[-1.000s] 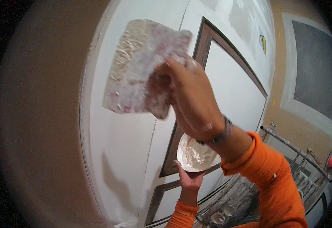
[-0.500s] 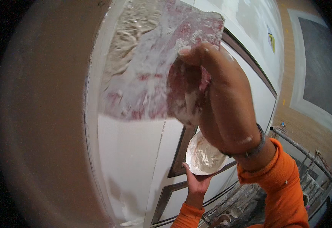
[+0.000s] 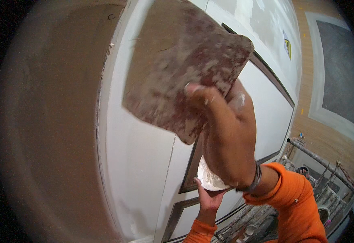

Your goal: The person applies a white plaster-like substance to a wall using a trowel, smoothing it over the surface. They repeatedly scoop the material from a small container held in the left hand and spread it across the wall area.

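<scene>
Reddish scraper (image 3: 181, 60), clamped in the right hand (image 3: 231, 125), points up-left, long axis steep; left hand (image 3: 210, 198) cups bowl (image 3: 210, 178).

Stained planks (image 3: 245, 217), a metal pipe (image 3: 315, 157) and a dark panel (image 3: 341, 69) show at right.

The flat broad blade (image 3: 173, 77) looks matt and rough, its reddish face smeared with uneven pale residue; motion blur hides whether it is plastic or metal. Pale paste (image 3: 213, 178) looks moist and lumpy inside the smooth white bowl (image 3: 201, 178). The orange sleeve (image 3: 294, 202) is soft, matt cloth. The white panel (image 3: 136, 158) appears smooth; the tubular rail (image 3: 320, 163) looks like stained, dull metal.
</scene>
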Tool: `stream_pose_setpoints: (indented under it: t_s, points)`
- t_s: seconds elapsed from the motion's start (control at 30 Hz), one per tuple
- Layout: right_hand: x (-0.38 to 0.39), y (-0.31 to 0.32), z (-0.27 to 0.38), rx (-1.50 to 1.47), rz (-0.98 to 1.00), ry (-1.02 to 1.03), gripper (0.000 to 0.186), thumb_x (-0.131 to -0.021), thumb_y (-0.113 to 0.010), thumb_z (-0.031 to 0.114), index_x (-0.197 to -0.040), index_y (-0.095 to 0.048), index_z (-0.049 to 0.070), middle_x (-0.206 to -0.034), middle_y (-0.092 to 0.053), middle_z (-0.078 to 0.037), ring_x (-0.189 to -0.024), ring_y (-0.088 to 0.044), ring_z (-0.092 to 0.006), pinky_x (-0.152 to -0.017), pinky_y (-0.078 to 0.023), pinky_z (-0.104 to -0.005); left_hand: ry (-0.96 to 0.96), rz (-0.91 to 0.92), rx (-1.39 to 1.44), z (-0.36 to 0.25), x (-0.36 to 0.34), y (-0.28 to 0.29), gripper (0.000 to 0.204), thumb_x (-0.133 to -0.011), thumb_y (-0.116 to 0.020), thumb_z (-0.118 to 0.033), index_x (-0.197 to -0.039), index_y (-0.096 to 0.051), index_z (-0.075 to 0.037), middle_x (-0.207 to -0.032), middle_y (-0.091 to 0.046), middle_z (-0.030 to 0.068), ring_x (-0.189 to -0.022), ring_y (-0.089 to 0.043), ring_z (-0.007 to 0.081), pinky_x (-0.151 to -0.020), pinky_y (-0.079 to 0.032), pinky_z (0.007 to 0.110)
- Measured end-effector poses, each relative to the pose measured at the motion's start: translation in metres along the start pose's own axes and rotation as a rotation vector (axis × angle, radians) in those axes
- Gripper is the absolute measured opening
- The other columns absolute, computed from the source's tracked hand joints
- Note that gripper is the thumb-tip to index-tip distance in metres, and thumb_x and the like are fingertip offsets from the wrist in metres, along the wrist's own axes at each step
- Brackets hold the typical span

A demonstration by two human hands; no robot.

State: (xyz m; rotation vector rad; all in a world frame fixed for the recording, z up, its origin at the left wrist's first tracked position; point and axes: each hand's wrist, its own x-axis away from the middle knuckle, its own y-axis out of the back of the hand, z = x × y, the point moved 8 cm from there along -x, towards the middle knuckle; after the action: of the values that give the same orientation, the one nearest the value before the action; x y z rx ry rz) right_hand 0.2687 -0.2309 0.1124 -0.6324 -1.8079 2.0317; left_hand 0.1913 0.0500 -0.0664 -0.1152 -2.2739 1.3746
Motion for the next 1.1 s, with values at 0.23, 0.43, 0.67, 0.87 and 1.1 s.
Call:
stream_pose_setpoints:
  t_s: [0.23, 0.43, 0.67, 0.87, 1.1]
  points:
    - [-0.027, -0.012, -0.011, 0.06, 0.1, -0.115, 0.021, -0.096, -0.053, 0.016, -0.103, -0.055, -0.003, -0.094, -0.06, -0.008, -0.092, -0.061, -0.0166, -0.085, -0.051, -0.0324, -0.138, 0.155, -0.294, 0.004, 0.012, -0.014, 0.077, -0.097, -0.036, -0.063, -0.152, -0.024, -0.011, -0.155, -0.032, 0.0105, -0.142, -0.031, 0.0345, -0.116, -0.026, 0.055]
    - [0.017, -0.001, 0.003, -0.039, 0.032, -0.186, 0.023, -0.093, -0.058, 0.013, -0.11, -0.054, -0.003, -0.093, -0.059, -0.006, -0.09, -0.061, -0.0156, -0.087, -0.051, -0.0324, -0.083, -0.312, -0.568, -0.014, 0.013, 0.04, 0.08, -0.093, -0.03, -0.072, -0.155, -0.019, -0.022, -0.16, -0.022, 0.0106, -0.146, -0.023, 0.0364, -0.114, -0.021, 0.066]
    - [-0.036, -0.012, -0.031, 0.149, 0.057, -0.023, 0.027, -0.096, -0.055, 0.018, -0.111, -0.052, -0.004, -0.097, -0.064, -0.013, -0.086, -0.066, -0.0185, -0.077, -0.056, -0.0329, -0.154, -0.054, -0.047, 0.002, 0.023, -0.01, 0.08, -0.094, -0.066, -0.023, -0.152, -0.016, -0.001, -0.151, -0.036, 0.0197, -0.135, -0.044, 0.0302, -0.113, -0.037, 0.043]
    - [0.009, -0.061, -0.013, 0.317, 0.156, 0.118, 0.035, -0.098, -0.053, 0.016, -0.119, -0.051, -0.012, -0.098, -0.065, -0.021, -0.09, -0.068, -0.0255, -0.079, -0.059, -0.0355, -0.118, -0.303, -0.607, -0.025, 0.014, 0.042, 0.075, -0.096, -0.03, -0.068, -0.153, -0.029, -0.02, -0.156, -0.033, 0.0085, -0.144, -0.03, 0.0328, -0.117, -0.022, 0.059]
    - [-0.007, 0.004, -0.035, 0.052, 0.094, -0.177, 0.032, -0.094, -0.052, 0.013, -0.117, -0.046, -0.009, -0.106, -0.06, -0.017, -0.099, -0.065, -0.025, -0.091, -0.055, -0.039, -0.214, -0.265, -0.685, -0.009, 0.036, 0.0, 0.102, -0.084, -0.075, -0.022, -0.151, -0.002, 0.003, -0.147, -0.039, 0.0246, -0.135, -0.043, 0.0334, -0.112, -0.038, 0.046]
